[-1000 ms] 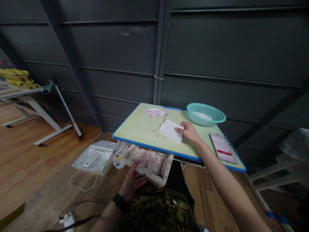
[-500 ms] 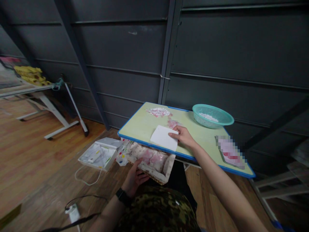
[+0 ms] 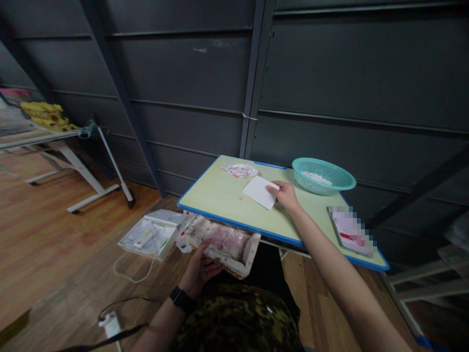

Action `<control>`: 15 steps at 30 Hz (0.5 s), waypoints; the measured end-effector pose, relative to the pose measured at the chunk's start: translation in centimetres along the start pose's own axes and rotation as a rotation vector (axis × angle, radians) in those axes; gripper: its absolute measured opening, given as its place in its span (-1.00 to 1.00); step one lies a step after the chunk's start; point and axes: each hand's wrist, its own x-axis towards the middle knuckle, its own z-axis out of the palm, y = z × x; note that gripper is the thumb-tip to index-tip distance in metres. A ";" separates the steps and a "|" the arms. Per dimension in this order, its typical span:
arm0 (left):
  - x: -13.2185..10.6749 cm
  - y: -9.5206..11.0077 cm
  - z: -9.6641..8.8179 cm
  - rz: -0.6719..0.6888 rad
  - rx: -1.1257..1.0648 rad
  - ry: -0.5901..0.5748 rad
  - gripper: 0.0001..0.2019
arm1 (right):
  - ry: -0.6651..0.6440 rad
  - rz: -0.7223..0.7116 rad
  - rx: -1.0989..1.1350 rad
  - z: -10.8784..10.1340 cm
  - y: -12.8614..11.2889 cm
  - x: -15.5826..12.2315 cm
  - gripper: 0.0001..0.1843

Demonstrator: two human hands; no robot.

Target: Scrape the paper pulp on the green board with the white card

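Observation:
My right hand [image 3: 286, 196] pinches a white flat card [image 3: 261, 192] and holds it against the pale green table top [image 3: 220, 195], just below a small heap of pink and white scraps [image 3: 240, 170]. My left hand [image 3: 201, 268], with a black watch on the wrist, grips the near edge of a fabric-lined wicker basket [image 3: 249, 252] held under the table's blue front edge. Pink and white bits lie inside the basket.
A teal plastic bowl [image 3: 324, 170] with white bits stands at the table's back right. A phone [image 3: 351, 230] lies near the right edge. On the wooden floor to the left sit an open white box [image 3: 150, 236] and cables. A white-legged table [image 3: 69, 151] stands far left.
My right hand drew the card toward the front edge with pink scraps, then moved it back up near the scrap heap. The basket stayed under the edge in my left hand.

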 end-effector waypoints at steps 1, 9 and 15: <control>0.0 0.1 0.0 0.005 0.003 -0.003 -0.64 | -0.007 -0.013 -0.013 0.1 0.2 -0.1 -0.49; 0.0 0.2 -0.3 0.004 0.014 0.000 -0.67 | -0.224 -0.038 0.006 0.7 -0.9 -1.8 -0.52; 0.2 0.0 -0.4 -0.004 0.027 -0.018 -0.62 | -0.405 -0.058 0.073 1.3 -0.6 -2.8 -0.54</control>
